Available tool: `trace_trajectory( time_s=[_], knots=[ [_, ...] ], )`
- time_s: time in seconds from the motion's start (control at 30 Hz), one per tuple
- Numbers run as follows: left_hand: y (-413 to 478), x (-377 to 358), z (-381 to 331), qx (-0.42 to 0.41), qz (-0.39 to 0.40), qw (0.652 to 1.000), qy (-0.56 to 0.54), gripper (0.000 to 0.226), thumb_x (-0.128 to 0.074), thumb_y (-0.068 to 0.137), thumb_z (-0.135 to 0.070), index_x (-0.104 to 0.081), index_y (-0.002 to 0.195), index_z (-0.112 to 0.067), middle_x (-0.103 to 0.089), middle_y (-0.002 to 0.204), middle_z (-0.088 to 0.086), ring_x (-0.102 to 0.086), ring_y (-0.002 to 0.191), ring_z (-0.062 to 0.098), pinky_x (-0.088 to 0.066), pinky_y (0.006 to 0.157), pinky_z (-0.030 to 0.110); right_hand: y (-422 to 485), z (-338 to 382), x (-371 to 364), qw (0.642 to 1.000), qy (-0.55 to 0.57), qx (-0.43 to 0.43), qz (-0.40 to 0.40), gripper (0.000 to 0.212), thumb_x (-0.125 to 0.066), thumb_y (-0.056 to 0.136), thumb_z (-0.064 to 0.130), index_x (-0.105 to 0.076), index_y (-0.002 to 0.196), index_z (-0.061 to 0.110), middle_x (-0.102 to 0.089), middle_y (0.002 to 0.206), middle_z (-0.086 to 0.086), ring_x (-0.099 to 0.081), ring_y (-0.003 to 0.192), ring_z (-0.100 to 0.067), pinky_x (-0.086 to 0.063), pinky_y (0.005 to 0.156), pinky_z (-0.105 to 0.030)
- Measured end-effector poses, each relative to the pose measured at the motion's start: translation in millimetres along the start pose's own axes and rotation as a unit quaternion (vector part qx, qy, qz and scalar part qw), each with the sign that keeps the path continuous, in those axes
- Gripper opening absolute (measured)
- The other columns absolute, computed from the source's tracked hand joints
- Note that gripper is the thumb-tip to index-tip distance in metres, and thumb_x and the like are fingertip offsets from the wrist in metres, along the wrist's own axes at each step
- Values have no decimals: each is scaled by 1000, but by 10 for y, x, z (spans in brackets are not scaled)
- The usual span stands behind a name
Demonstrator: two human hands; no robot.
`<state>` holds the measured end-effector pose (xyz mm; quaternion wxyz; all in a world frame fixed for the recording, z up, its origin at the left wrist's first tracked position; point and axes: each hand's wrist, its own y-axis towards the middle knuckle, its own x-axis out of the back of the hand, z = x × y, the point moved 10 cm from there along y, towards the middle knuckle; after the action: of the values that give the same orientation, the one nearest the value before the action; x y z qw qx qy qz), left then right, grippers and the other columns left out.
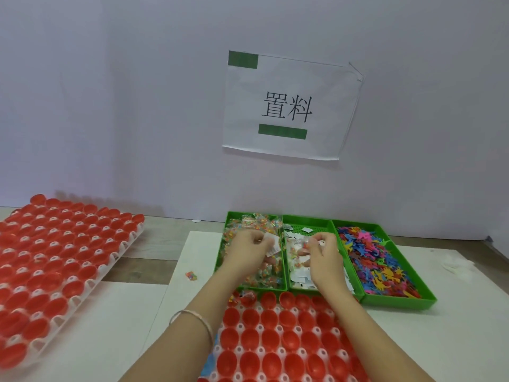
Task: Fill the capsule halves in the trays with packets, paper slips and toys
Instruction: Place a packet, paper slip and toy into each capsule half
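Three green bins stand side by side: clear packets [249, 224] in the left one, white paper slips [298, 281] in the middle, colourful flat toys [377, 255] in the right. My left hand [248, 248] hovers over the packet bin and pinches white paper slips [273, 245]. My right hand [323, 256] is over the slip bin, fingers curled on something small and white. In front of the bins lies a white tray of red capsule halves [275, 340]; one at its far left corner holds a packet [242, 296].
A second tray of red capsule halves [55, 260] lies at the left on the wooden table. A loose packet [191, 275] sits on the white sheet between the trays. A paper sign [286, 106] hangs on the wall behind the bins.
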<state>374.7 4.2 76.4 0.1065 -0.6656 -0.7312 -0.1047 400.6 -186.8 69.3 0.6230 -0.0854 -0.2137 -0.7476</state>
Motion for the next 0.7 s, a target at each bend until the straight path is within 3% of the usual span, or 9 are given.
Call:
trace_trajectory(
  time_s=[0.1,0.2,0.23,0.3,0.37,0.43,0.57,0.63,0.7],
  knots=[
    [71,-404,-95,1,54,998,23,22,-54,99,-23,-65,89,-7,-68,109,4,-73,69,14,-58,63,35,57,-100,354,993,101,-20,-60,9,-40,103,24,-43,94,27,-67,89,-2,-65,67,-15,-47,57,-30],
    [105,-696,-186,-13,88,993,74,33,-52,99,-33,-71,103,-6,-72,91,3,-67,70,10,-57,70,31,54,-134,563,986,149,-10,-68,12,-40,103,21,-43,93,26,-67,91,-4,-69,79,-20,-53,71,-36],
    [107,-751,-221,-24,92,992,85,35,-52,99,-37,-72,109,-10,-74,93,1,-67,78,8,-52,73,26,37,-134,621,986,151,-3,-69,11,-40,103,21,-44,94,26,-67,93,-4,-69,84,-19,-53,76,-35],
    [87,-781,-295,-43,73,993,80,36,-51,98,-42,-69,118,-17,-69,118,-2,-62,105,8,-42,83,22,0,-145,725,985,156,7,-74,11,-42,103,22,-46,95,28,-65,99,0,-64,94,-10,-48,83,-27],
    [33,-701,-343,-51,17,999,4,31,-54,97,-40,-70,115,-20,-70,109,-5,-61,92,0,-45,78,15,-26,-149,791,987,143,8,-70,10,-46,101,22,-51,96,28,-61,101,5,-58,96,-5,-45,82,-19],
    [-53,-628,-307,-32,-27,994,-106,18,-59,95,-33,-73,100,-23,-70,84,-7,-61,68,3,-49,59,12,-52,-141,797,989,135,4,-54,7,-49,100,23,-56,98,21,-62,97,3,-59,91,-9,-43,74,-15],
    [-235,-603,-263,-3,-30,987,-156,14,-64,92,-15,-73,82,-16,-74,72,-2,-71,69,12,-53,56,19,-188,-22,650,980,199,-10,2,6,-55,97,16,-61,97,14,-68,80,0,-62,69,-9,-50,59,-21],
    [-343,-637,-289,4,-6,986,-165,5,-67,90,-9,-71,89,-11,-74,72,2,-72,70,15,-54,55,21,-260,92,579,976,219,-4,20,4,-60,94,13,-64,95,12,-70,73,0,-64,64,-9,-52,56,-21],
    [-454,-660,-322,12,20,983,-183,18,-70,87,-8,-65,104,-6,-75,76,7,-73,71,17,-56,56,23,-308,192,536,973,230,0,21,3,-64,91,13,-66,93,12,-71,72,1,-64,63,-9,-52,55,-22]
  ],
)
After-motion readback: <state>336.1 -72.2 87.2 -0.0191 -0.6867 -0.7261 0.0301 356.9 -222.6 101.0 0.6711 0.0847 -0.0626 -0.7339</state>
